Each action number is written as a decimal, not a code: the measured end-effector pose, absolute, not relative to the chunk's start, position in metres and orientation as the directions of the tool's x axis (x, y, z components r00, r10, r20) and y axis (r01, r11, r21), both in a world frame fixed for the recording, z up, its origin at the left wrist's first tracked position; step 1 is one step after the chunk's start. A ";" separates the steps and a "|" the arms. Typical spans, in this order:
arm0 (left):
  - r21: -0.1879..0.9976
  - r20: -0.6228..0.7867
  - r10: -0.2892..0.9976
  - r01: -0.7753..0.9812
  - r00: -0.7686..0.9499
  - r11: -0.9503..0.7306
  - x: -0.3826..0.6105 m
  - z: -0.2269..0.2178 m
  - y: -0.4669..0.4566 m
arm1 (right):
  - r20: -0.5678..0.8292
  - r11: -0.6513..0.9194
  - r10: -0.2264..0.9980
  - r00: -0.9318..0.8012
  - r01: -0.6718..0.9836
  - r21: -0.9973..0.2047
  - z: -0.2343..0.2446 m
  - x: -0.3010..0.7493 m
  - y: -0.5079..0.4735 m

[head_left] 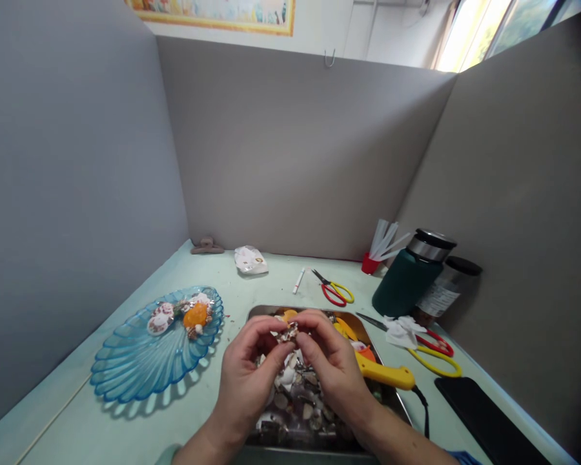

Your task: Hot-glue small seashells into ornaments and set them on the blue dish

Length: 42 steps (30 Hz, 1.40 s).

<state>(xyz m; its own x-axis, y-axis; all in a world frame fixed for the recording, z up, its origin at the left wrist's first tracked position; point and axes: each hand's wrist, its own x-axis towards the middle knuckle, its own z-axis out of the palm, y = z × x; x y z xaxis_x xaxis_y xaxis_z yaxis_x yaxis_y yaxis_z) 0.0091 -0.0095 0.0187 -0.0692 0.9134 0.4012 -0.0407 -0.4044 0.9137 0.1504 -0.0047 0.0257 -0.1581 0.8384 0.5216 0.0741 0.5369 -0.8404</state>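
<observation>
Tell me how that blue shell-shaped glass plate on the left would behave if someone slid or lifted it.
The blue plate looks like rigid glass, so probably brittle and fairly heavy for its size. Its glossy, ribbed surface suggests it may be slippery at the scalloped rim. The shells sitting loose at its far end would likely shift if it tipped.

The worktop (126,426) was pale mint green. At nine o'clock from the steel tray (256,313) lay a clear blue ribbed dish (140,368) with an orange shell (196,315) and brown-speckled white ones. At one o'clock were scissors (336,292) with one red and one yellow handle; at three, a yellow glue gun (385,373). The flask (407,279) was dark green with a silver-and-black lid.
</observation>
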 end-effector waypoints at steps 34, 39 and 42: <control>0.913 0.394 0.919 -0.101 -0.027 -0.395 0.009 0.018 -0.009 | 0.585 0.599 0.799 -0.138 0.093 -0.795 0.024 0.150 -0.007; 0.934 0.316 0.948 -0.159 -0.046 -0.319 0.010 0.018 -0.010 | 0.614 0.628 0.777 -0.141 0.106 -0.771 0.022 0.151 -0.007; 0.941 0.290 0.957 -0.174 -0.030 -0.291 0.011 0.020 -0.011 | 0.627 0.643 0.765 -0.144 0.122 -0.756 0.022 0.151 -0.007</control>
